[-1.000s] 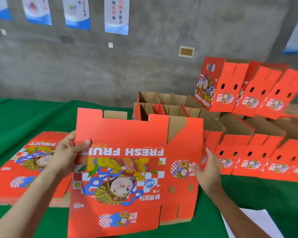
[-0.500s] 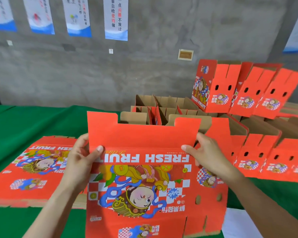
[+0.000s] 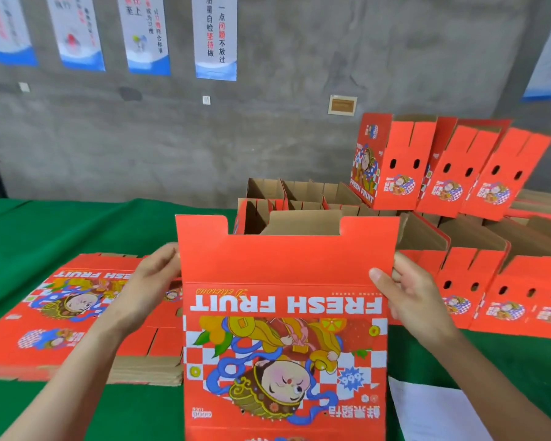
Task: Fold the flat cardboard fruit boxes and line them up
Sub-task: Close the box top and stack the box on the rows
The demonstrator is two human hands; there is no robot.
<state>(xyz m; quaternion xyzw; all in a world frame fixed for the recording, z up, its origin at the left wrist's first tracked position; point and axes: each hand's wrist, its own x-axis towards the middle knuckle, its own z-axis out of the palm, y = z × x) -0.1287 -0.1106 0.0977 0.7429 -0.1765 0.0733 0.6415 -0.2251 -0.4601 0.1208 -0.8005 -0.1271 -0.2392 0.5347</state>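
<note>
While both hands hold one box upright over the near edge of the green cloth-covered surface (image 3: pixel 77 224), the step in hand looks like squaring it open from flat. Toward the left edge lies a stack of flat red printed cardboard blanks (image 3: pixel 61 313), not yet folded. Just right of it the left hand (image 3: pixel 147 281) grips the left edge of the red printed cardboard fruit box (image 3: pixel 283 265), its fingers curled behind the panel and mostly hidden. That box stands with its print upside down and its front panel facing the person; brown inner flaps show above its notched top rim, so it seems partly opened. The right hand (image 3: pixel 411 297) pinches the right edge, thumb laid on the front, fingers wrapped behind. Past it, toward the right edge and far right corner, rows of folded red boxes (image 3: pixel 477 281) stand side by side. A white paper sheet (image 3: pixel 427 415) lies near the near right corner. Next, I judge, the bottom flaps need tucking in before the box joins the row
</note>
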